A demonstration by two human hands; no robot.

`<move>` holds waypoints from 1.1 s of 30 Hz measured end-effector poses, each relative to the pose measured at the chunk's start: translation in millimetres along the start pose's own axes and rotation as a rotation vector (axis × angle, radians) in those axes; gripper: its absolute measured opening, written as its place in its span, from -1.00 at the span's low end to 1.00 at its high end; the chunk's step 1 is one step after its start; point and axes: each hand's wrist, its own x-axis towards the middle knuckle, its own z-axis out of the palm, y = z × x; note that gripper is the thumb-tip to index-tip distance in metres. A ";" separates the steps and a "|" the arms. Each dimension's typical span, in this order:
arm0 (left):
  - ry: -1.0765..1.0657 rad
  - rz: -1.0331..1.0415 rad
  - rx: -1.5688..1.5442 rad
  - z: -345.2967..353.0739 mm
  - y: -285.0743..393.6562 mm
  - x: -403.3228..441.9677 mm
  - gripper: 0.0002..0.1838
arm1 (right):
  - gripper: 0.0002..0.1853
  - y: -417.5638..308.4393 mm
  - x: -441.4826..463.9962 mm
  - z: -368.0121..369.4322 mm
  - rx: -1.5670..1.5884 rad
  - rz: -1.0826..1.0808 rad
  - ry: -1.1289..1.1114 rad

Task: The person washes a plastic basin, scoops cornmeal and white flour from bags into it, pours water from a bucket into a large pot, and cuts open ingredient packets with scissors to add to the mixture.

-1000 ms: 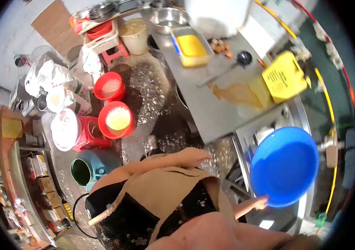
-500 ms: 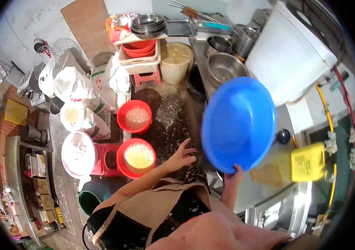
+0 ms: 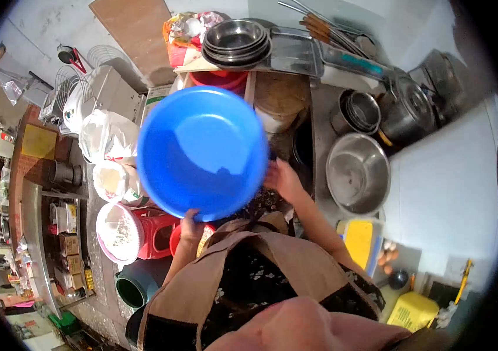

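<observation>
A large round blue basin (image 3: 205, 153) is held up in front of me, its inside facing me. My left hand (image 3: 191, 227) grips its near rim, with the thumb on the inside. At the right side of the rim is my right hand (image 3: 284, 180), its fingers partly hidden along the basin's edge. Below the basin, a red bowl (image 3: 175, 240) of yellow grains is mostly covered. To its left, a red stool (image 3: 158, 237) stands beside a pinkish-white tub (image 3: 119, 233) with white stuff inside.
On the right counter are a steel bowl (image 3: 358, 174), nested steel pots (image 3: 361, 112) and a yellow jug (image 3: 413, 311). Stacked steel bowls (image 3: 235, 44) sit on the back shelf. White sacks (image 3: 108, 137) line the left, and a green bucket (image 3: 134, 291) stands lower left.
The blue basin has swung left from over the counter to over the floor bowls. My left hand has taken hold of its near rim; my right hand has shifted to its right side.
</observation>
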 end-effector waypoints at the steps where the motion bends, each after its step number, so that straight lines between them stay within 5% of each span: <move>1: -0.012 0.106 -0.048 7.7 10.7 5.5 -0.62 | -0.61 -25.1 37.1 9.2 -0.065 -0.018 0.018; 2: -0.032 0.128 -0.107 -6.9 19.3 25.3 -0.82 | -0.60 -47.4 76.1 17.4 -0.131 -0.040 0.035; 4: 0.113 0.179 -0.114 23.7 46.9 24.8 -0.85 | -0.56 -81.7 168.7 16.5 -0.166 -0.086 0.028; 10: 0.208 0.338 -0.275 52.6 101.8 135.5 -0.70 | -0.51 -157.6 382.5 40.9 0.176 -0.125 0.315; 15: 0.175 0.340 -0.270 134.1 158.4 214.4 -0.71 | -0.71 -174.2 484.2 11.4 0.188 -0.156 0.319; 19: 0.133 0.256 -0.317 119.4 174.9 267.6 -0.62 | -0.66 -171.1 503.8 18.4 0.227 -0.305 0.466; 22: 0.088 0.332 -0.305 185.7 193.7 266.3 -0.61 | -0.68 -183.9 484.4 29.5 0.174 -0.245 0.536; 25: 0.094 0.322 -0.314 192.6 196.6 272.9 -0.58 | -0.69 -210.7 454.5 28.6 0.043 -0.238 0.419; 30: 0.140 0.363 -0.263 205.2 216.6 283.8 -0.56 | -0.65 -263.2 398.7 46.8 0.032 -0.238 0.531; 33: 0.093 0.346 -0.292 227.2 231.0 291.5 -0.60 | -0.71 -287.1 359.4 34.2 0.035 -0.220 0.348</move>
